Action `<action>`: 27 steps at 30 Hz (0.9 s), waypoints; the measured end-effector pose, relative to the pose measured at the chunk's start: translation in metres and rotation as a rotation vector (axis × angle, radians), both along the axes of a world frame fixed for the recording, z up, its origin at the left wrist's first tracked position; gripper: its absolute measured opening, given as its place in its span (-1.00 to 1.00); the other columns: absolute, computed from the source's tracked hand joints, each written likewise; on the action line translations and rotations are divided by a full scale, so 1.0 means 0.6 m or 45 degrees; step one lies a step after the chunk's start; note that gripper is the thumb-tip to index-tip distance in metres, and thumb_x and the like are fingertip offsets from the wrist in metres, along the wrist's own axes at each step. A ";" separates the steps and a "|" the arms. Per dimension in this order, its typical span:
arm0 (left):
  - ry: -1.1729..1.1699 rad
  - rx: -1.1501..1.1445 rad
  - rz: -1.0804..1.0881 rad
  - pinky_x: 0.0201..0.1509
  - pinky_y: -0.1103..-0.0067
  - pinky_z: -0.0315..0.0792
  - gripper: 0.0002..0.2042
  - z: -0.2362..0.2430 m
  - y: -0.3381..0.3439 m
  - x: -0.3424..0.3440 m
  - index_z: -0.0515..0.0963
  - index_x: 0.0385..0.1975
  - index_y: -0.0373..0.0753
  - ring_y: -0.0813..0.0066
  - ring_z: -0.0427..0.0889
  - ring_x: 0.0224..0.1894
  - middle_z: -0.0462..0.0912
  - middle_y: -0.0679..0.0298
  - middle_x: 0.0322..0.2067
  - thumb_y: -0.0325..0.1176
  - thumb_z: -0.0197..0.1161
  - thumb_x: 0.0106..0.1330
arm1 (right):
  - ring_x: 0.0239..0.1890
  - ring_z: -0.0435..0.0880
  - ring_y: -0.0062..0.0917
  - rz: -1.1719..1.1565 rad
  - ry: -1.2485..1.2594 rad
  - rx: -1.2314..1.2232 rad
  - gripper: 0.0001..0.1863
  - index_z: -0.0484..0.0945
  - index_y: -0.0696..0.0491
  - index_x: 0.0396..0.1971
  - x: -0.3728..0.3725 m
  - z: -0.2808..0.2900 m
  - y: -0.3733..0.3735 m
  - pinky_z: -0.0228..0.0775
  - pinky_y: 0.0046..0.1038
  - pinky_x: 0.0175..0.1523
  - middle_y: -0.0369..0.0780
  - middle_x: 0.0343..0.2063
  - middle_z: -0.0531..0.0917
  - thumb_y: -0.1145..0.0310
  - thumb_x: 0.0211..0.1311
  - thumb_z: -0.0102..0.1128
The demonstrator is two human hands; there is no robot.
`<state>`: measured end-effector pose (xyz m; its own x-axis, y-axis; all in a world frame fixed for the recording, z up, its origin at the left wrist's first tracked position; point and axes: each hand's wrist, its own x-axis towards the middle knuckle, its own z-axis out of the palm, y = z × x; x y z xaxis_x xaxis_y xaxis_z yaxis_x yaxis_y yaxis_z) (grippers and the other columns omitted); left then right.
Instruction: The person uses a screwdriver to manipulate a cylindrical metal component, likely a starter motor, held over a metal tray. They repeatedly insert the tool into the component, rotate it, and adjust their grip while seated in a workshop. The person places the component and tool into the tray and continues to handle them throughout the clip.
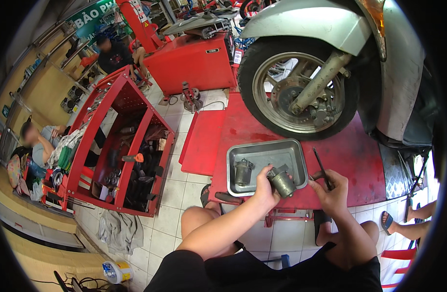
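My left hand (266, 189) is closed round a worn, cylindrical metal motor (283, 184), holding it over the right part of a shallow metal tray (269, 147). A second motor (243, 173), similar in shape, stands inside the tray on the left. Just right of the tray, my right hand (332, 192) grips a slim, dark, rod-like tool (320, 163) that points up and away from me. Its thumb and forefinger are pinched near the motor; anything small between those fingertips is too fine to make out.
The tray rests on a red lift platform (350, 170), under the front wheel (301, 92) of a silver scooter (311, 24). A red tool cart (131, 151) stands at left, a red machine (194, 65) behind. Two people sit at the left; another person's legs (413, 221) show at right.
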<state>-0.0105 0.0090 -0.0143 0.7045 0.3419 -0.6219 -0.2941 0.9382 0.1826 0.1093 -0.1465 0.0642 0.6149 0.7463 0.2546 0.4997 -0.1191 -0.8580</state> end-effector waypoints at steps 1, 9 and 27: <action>0.014 0.009 0.019 0.05 0.23 0.50 -0.53 -0.005 0.000 0.008 0.45 -0.05 -0.35 0.10 0.62 -0.15 0.61 0.04 -0.22 -0.05 0.12 0.26 | -0.65 0.31 -0.73 0.000 -0.013 -0.044 -0.83 0.66 0.18 -0.43 0.006 0.003 -0.008 0.06 -0.59 -0.55 -0.29 -0.62 0.56 0.51 -0.04 0.48; 0.099 0.038 0.069 0.13 0.16 0.46 -0.50 -0.004 0.033 -0.028 0.37 0.04 -0.36 0.06 0.53 -0.07 0.51 -0.01 -0.10 -0.08 0.06 0.24 | -0.43 0.68 -0.17 0.233 -0.210 0.070 -0.70 0.64 0.21 -0.33 0.009 -0.063 0.016 0.50 -0.29 -0.31 -0.04 -0.48 0.65 0.30 0.04 0.44; -0.009 0.182 0.167 0.05 0.18 0.48 -0.57 0.024 0.049 -0.042 0.45 -0.06 -0.34 0.06 0.54 -0.15 0.57 0.04 -0.18 -0.12 0.07 0.22 | -0.31 0.69 -0.50 -0.117 -0.403 0.437 -0.76 0.54 0.24 -0.18 0.098 0.215 -0.137 0.51 -0.51 -0.19 -0.17 -0.37 0.65 0.35 0.41 0.04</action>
